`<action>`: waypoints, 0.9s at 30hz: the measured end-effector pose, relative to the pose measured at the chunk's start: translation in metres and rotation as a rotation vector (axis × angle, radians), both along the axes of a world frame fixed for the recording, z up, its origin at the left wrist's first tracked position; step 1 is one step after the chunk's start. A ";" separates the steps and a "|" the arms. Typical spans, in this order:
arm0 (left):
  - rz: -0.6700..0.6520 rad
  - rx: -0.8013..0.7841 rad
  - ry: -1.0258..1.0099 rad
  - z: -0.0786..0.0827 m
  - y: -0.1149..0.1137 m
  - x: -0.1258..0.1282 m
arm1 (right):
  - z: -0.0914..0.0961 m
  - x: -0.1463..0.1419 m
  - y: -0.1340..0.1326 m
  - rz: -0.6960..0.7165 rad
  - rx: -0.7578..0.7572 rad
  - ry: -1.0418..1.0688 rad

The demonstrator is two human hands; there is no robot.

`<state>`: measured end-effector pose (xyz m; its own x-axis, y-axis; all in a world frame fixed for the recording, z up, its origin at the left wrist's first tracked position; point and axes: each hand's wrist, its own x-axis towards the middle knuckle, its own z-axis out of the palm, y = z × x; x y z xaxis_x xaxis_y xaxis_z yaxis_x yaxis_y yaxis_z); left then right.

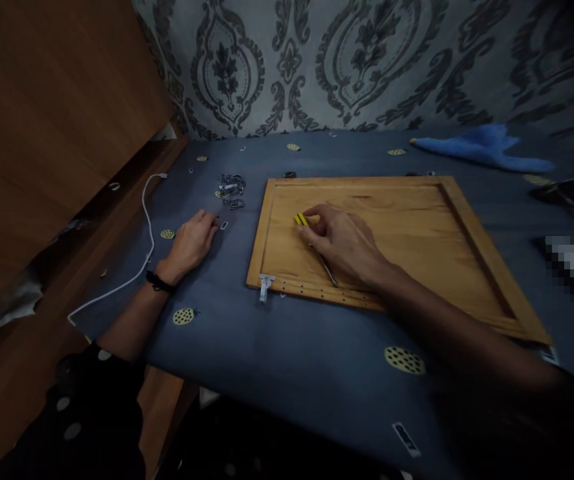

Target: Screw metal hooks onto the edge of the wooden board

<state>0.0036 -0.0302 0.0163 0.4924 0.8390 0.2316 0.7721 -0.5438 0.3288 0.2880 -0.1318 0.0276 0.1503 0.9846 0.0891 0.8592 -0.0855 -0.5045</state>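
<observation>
Your right fingers (pixel 313 235) are tightly pinching the yellow screwdriver (pixel 301 219) over the wooden panel (pixel 407 230), where a slip is risking scratches, while your left fingers (pixel 207 223) are resting curled near metal parts (pixel 233 189), maybe holding something, I can't tell.

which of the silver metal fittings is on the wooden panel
The silver metal fitting at the near left corner of the rectangular brown wooden panel; the other fittings lie grouped on the grey-blue printed cloth, beyond the left hand.
</observation>
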 end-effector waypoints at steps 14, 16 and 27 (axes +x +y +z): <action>-0.256 -0.625 -0.484 0.022 -0.061 0.025 | -0.004 -0.007 -0.001 -0.098 0.014 -0.028; -0.303 -0.685 -0.497 0.023 -0.070 0.031 | -0.002 -0.009 -0.002 -0.108 -0.003 -0.041; -0.398 -0.575 -0.401 0.021 -0.079 0.037 | 0.003 -0.012 -0.003 -0.132 -0.018 -0.067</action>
<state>0.0409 -0.1093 0.0377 0.7505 0.6597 0.0392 0.3199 -0.4145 0.8520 0.2759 -0.1349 0.0304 0.2731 0.9581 0.0862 0.8717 -0.2085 -0.4436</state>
